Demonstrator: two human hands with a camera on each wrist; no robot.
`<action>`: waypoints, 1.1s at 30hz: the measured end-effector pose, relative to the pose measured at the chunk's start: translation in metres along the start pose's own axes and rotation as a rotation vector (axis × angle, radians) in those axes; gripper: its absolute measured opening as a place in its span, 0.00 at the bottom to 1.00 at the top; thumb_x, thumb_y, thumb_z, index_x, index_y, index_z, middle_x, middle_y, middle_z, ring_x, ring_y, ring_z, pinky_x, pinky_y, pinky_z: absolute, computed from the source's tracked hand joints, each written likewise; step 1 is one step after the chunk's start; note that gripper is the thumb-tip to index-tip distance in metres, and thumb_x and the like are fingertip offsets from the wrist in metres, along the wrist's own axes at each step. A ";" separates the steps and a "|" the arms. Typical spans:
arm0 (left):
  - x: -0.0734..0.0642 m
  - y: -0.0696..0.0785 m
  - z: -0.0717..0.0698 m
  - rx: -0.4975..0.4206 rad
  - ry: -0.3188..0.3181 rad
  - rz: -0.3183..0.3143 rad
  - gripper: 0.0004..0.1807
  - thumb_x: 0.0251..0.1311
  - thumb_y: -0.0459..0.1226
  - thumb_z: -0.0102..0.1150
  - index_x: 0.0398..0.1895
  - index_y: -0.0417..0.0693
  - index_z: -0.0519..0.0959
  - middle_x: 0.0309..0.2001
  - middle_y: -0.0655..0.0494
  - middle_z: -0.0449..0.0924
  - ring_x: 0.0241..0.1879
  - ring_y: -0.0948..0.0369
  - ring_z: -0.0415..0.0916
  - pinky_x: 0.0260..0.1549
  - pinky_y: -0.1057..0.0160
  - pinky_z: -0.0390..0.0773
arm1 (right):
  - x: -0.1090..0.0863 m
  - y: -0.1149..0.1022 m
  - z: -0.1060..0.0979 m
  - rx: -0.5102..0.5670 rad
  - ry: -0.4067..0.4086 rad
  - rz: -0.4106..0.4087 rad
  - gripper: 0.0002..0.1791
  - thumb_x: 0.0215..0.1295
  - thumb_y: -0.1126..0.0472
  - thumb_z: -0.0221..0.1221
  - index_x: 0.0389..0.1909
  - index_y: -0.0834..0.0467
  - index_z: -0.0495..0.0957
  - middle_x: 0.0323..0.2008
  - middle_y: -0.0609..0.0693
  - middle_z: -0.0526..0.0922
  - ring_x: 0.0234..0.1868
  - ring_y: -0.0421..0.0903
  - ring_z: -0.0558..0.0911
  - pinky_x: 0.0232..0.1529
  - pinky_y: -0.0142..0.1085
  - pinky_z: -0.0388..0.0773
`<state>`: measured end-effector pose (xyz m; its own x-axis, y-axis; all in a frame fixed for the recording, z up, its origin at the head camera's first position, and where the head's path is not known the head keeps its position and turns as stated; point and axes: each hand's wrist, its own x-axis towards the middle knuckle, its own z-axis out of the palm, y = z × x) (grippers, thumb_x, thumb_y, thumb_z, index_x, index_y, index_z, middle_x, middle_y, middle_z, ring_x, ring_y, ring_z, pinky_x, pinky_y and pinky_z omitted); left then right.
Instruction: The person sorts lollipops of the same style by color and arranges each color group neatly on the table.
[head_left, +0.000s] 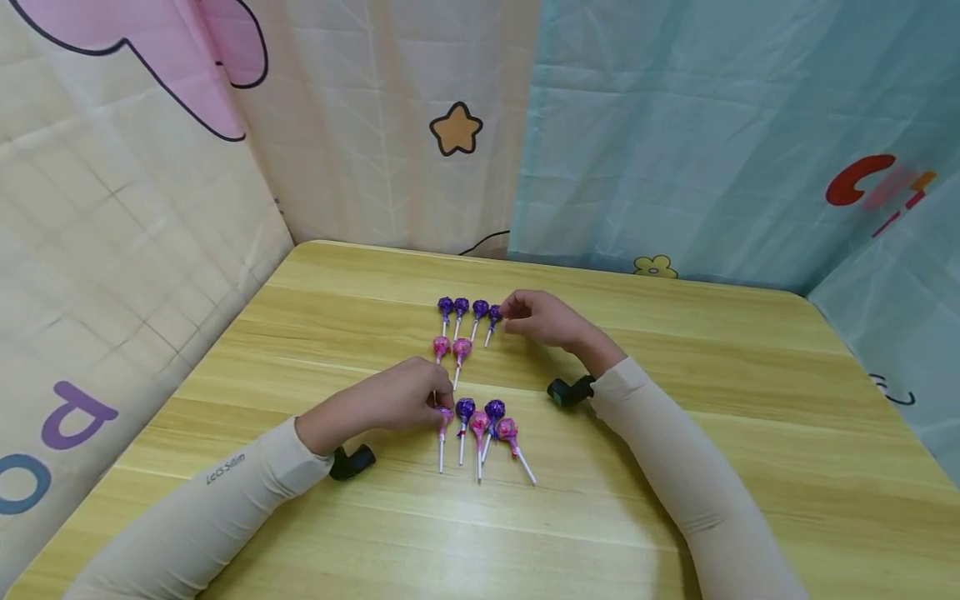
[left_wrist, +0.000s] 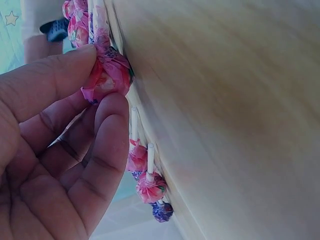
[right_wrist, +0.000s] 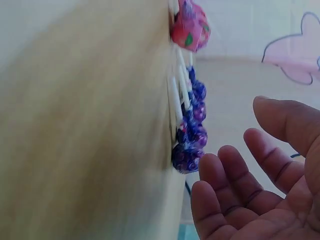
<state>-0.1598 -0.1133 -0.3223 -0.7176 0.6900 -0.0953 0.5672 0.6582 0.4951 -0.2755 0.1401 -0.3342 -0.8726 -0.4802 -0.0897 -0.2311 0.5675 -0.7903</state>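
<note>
My left hand (head_left: 405, 393) pinches the wrapped head of a pink lollipop (left_wrist: 107, 80) between thumb and fingers. Its white stick points toward me in the head view. Beside it lie two purple lollipops (head_left: 465, 408) and two more pink lollipops (head_left: 507, 429), some of their sticks crossing. Farther back, several purple lollipops stand side by side in a row, with two pink lollipops (head_left: 462, 348) below its left part. My right hand (head_left: 543, 318) is at the row's right end, fingers loosely bent and thumb apart, fingertips right by the last purple lollipop (right_wrist: 186, 159).
The lollipops lie on a wood-grain table (head_left: 300, 533). Printed curtains (head_left: 637, 142) hang along its back and left side. A black wrist device (head_left: 570, 392) sits at the right cuff, and another black device (head_left: 352, 461) at the left cuff.
</note>
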 end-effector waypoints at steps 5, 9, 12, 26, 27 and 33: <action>0.001 0.000 0.000 -0.001 -0.004 -0.003 0.05 0.56 0.31 0.69 0.26 0.49 0.84 0.28 0.64 0.76 0.28 0.66 0.72 0.30 0.66 0.75 | -0.023 -0.011 0.006 -0.059 -0.022 -0.040 0.13 0.67 0.65 0.62 0.50 0.65 0.76 0.44 0.53 0.79 0.45 0.50 0.76 0.48 0.42 0.74; 0.001 0.000 0.000 -0.004 -0.006 -0.006 0.06 0.56 0.31 0.69 0.25 0.50 0.84 0.29 0.65 0.77 0.29 0.66 0.72 0.31 0.66 0.75 | -0.046 -0.020 0.015 -0.116 -0.070 -0.103 0.12 0.67 0.64 0.62 0.49 0.63 0.77 0.43 0.50 0.81 0.46 0.47 0.78 0.49 0.42 0.75; 0.001 0.000 -0.001 -0.005 -0.005 -0.010 0.06 0.56 0.31 0.69 0.25 0.51 0.84 0.29 0.65 0.77 0.28 0.66 0.72 0.31 0.66 0.75 | -0.064 -0.025 0.023 -0.146 -0.118 -0.151 0.10 0.67 0.63 0.63 0.47 0.61 0.78 0.42 0.49 0.81 0.46 0.45 0.79 0.48 0.41 0.76; 0.001 0.002 -0.002 -0.004 -0.009 -0.024 0.06 0.56 0.31 0.69 0.26 0.50 0.84 0.28 0.64 0.77 0.29 0.65 0.72 0.30 0.66 0.75 | -0.108 -0.022 0.040 -0.192 -0.239 -0.262 0.05 0.65 0.65 0.63 0.41 0.56 0.81 0.39 0.44 0.81 0.42 0.43 0.79 0.45 0.38 0.79; 0.001 0.002 -0.002 -0.003 -0.009 -0.027 0.06 0.56 0.31 0.69 0.25 0.50 0.84 0.28 0.64 0.77 0.28 0.65 0.72 0.30 0.66 0.75 | -0.108 -0.022 0.041 -0.197 -0.243 -0.264 0.05 0.65 0.65 0.63 0.40 0.56 0.82 0.39 0.43 0.81 0.41 0.43 0.79 0.45 0.38 0.79; 0.001 0.003 -0.001 0.000 -0.009 -0.027 0.06 0.56 0.31 0.70 0.25 0.50 0.84 0.28 0.64 0.76 0.28 0.65 0.72 0.30 0.66 0.75 | -0.109 -0.019 0.046 -0.245 -0.276 -0.276 0.03 0.65 0.62 0.65 0.36 0.49 0.83 0.37 0.39 0.79 0.39 0.40 0.77 0.44 0.36 0.77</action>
<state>-0.1595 -0.1115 -0.3199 -0.7290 0.6745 -0.1167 0.5473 0.6767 0.4924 -0.1564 0.1505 -0.3371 -0.6245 -0.7768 -0.0807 -0.5625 0.5191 -0.6435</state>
